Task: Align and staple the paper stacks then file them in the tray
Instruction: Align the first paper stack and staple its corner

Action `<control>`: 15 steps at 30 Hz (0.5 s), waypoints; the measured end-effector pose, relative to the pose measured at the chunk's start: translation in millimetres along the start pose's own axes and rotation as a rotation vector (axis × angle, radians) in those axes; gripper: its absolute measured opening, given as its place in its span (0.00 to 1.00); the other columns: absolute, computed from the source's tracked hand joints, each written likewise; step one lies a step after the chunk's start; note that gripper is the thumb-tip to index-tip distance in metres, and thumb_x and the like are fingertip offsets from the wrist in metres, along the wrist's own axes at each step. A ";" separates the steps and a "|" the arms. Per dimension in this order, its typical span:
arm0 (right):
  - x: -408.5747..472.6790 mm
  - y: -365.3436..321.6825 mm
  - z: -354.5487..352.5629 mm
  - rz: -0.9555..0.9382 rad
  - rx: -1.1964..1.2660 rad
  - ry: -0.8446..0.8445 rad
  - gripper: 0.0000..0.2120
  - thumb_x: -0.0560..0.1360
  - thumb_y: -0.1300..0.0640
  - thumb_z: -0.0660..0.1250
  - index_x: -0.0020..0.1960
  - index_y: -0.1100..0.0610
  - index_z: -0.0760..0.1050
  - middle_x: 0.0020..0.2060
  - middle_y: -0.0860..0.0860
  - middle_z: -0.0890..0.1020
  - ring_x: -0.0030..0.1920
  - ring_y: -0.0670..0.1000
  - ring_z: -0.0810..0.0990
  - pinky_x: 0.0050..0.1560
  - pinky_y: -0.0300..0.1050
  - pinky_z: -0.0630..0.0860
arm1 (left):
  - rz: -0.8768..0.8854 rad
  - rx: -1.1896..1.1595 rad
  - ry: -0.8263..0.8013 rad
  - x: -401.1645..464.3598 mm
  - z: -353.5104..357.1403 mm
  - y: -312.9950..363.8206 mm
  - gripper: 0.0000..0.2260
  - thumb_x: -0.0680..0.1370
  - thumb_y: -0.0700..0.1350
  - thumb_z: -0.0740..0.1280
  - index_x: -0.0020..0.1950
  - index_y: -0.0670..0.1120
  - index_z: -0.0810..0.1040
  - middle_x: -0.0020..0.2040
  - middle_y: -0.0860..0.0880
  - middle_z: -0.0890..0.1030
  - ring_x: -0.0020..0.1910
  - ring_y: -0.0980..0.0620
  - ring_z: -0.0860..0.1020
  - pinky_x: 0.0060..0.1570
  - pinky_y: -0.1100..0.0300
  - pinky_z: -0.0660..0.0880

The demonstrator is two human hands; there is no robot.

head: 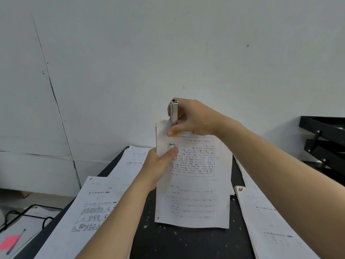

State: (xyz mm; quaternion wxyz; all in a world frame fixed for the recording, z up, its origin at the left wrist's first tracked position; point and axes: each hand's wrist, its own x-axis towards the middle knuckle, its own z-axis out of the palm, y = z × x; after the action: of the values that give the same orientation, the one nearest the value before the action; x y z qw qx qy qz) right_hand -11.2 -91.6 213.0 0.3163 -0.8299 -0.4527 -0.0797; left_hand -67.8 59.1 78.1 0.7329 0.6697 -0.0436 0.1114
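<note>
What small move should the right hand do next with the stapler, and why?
Probably squeeze the stapler shut. The right hand already grips it over the top left corner of the paper stack, and the left hand holds the stack upright on the black table.

No text can be read with certainty. The held paper stack (194,184) carries a boxed block of printed lines beside a small cartoon figure at its 11 o'clock corner; the characters are too blurred to read, possibly East Asian script. The sheet at 8 o'clock (93,208) shows short headings above a grid of comic panels, likewise illegible. The pile at 4 o'clock (270,230) bears faint printed lines, also unreadable. No brands, numbers or signs are legible.
</note>
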 end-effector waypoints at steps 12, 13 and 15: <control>-0.2 -8.5 6.7 -0.059 -0.030 0.065 0.21 0.70 0.54 0.81 0.51 0.59 0.72 0.39 0.47 0.83 0.36 0.43 0.77 0.43 0.41 0.76 | 0.003 -0.030 -0.002 -3.6 0.2 1.0 0.09 0.81 0.45 0.68 0.60 0.45 0.81 0.52 0.47 0.87 0.50 0.48 0.86 0.44 0.56 0.83; 0.0 -7.8 6.5 -0.060 -0.024 0.068 0.21 0.70 0.54 0.81 0.51 0.59 0.71 0.39 0.48 0.83 0.36 0.45 0.78 0.44 0.43 0.78 | 0.002 -0.024 -0.002 -3.5 -1.0 0.9 0.09 0.81 0.45 0.68 0.60 0.46 0.82 0.52 0.47 0.87 0.51 0.48 0.86 0.46 0.54 0.83; 0.2 -5.9 6.5 -0.068 -0.008 0.074 0.21 0.71 0.54 0.81 0.52 0.60 0.71 0.40 0.53 0.85 0.40 0.53 0.82 0.49 0.53 0.80 | 0.006 -0.004 -0.003 -3.4 -2.4 0.8 0.10 0.81 0.46 0.69 0.60 0.46 0.82 0.53 0.47 0.87 0.51 0.47 0.86 0.49 0.52 0.83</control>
State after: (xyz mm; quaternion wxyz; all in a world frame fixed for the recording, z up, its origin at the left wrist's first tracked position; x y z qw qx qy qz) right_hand -16.8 -85.2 210.6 0.3263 -0.8117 -0.4685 -0.1229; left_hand -71.5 61.2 78.0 0.7340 0.6682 -0.0470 0.1124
